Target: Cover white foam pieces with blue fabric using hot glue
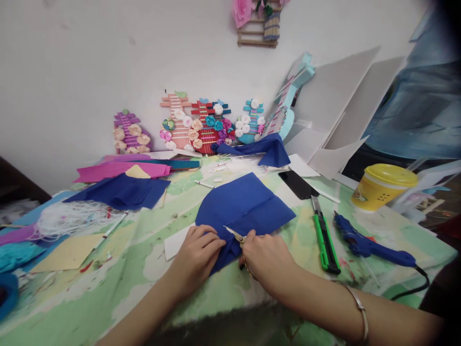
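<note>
A dark blue sheet of paper (242,198) with one rounded side and a crease across it lies at the middle of the table. At its near edge, my right hand (268,259) is closed on the handles of small gold-coloured scissors (236,234). Their blades point left and lie over the sheet. My left hand (198,253), fingers curled together, grips the bunched near-left part of the same sheet, close to the scissor tips. Partly under the sheet and beside my left hand shows a white card (175,244).
On the right lie a green utility knife (324,242), a blue glue gun (370,245) with its cord, a black phone (297,184) and a yellow-lidded tub (383,187). More blue paper (122,190) is at left. Several flower-decorated instrument models (176,120) stand along the wall.
</note>
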`<state>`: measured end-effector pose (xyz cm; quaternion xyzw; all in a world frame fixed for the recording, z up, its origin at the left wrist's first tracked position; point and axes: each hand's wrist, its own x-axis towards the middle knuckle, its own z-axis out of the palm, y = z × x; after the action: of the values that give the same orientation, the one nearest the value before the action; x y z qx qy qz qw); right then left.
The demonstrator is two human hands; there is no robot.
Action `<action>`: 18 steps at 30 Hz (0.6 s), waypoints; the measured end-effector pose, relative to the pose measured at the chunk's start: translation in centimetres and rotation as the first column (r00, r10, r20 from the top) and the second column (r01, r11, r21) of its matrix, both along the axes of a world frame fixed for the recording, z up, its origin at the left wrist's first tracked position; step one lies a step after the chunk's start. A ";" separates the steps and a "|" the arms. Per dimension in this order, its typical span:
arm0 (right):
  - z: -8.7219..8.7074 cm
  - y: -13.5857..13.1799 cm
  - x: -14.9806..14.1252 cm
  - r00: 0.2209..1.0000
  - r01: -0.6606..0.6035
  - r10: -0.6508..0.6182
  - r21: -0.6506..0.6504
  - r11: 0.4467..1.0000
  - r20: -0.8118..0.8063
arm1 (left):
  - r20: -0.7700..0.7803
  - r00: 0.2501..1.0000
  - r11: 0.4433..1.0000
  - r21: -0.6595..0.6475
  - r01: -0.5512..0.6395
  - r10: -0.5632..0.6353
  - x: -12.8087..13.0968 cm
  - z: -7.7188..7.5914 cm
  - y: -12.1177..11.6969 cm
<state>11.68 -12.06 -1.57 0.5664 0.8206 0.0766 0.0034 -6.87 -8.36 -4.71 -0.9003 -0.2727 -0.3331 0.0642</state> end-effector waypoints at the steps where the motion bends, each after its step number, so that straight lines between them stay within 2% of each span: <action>1: 0.1 0.0 0.0 1.000 0.004 -0.004 -0.010 1.000 -0.007 | 0.011 1.000 1.000 0.002 0.000 0.000 0.0 0.0 0.0; 4: 0.3 0.0 0.2 1.000 0.015 -0.016 -0.020 1.000 -0.008 | 0.071 0.997 1.000 -0.020 0.013 -0.012 -0.1 0.6 0.1; 7: 0.9 -0.5 1.2 0.999 0.034 -0.034 -0.003 0.999 0.003 | 0.171 0.985 0.998 -0.061 0.005 0.006 -1.1 2.2 0.4; 9: 1.6 -1.1 2.6 0.996 0.092 -0.092 0.029 0.995 -0.003 | 0.232 0.970 0.997 -0.055 -0.058 0.070 -2.6 3.6 0.9; 11: 2.4 -1.9 5.0 0.982 0.188 -0.188 0.064 0.980 -0.005 | 0.275 0.940 0.978 -0.008 -0.207 0.201 -5.1 5.0 2.0; 13: 2.8 -2.7 8.3 0.970 0.242 -0.243 0.134 0.961 -0.005 | 0.307 0.893 0.923 0.098 -0.373 0.328 -8.3 5.9 3.5; 15: 2.7 -3.4 12.6 0.949 0.316 -0.316 0.149 0.937 -0.025 | 0.320 0.843 0.826 0.234 -0.513 0.433 -11.7 6.3 5.4; 17: 1.9 -4.2 17.4 0.930 0.368 -0.366 0.151 0.918 -0.041 | 0.299 0.802 0.723 0.348 -0.597 0.518 -14.7 6.1 7.0; 18: 1.3 -4.5 19.8 0.910 0.413 -0.411 0.175 0.894 -0.049 | 0.273 0.792 0.695 0.381 -0.610 0.546 -15.8 5.8 7.5</action>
<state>31.46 -16.61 -0.28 0.7257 0.6715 0.1455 -0.0365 -22.66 -0.81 1.10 -0.7025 -0.4612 -0.4114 0.3529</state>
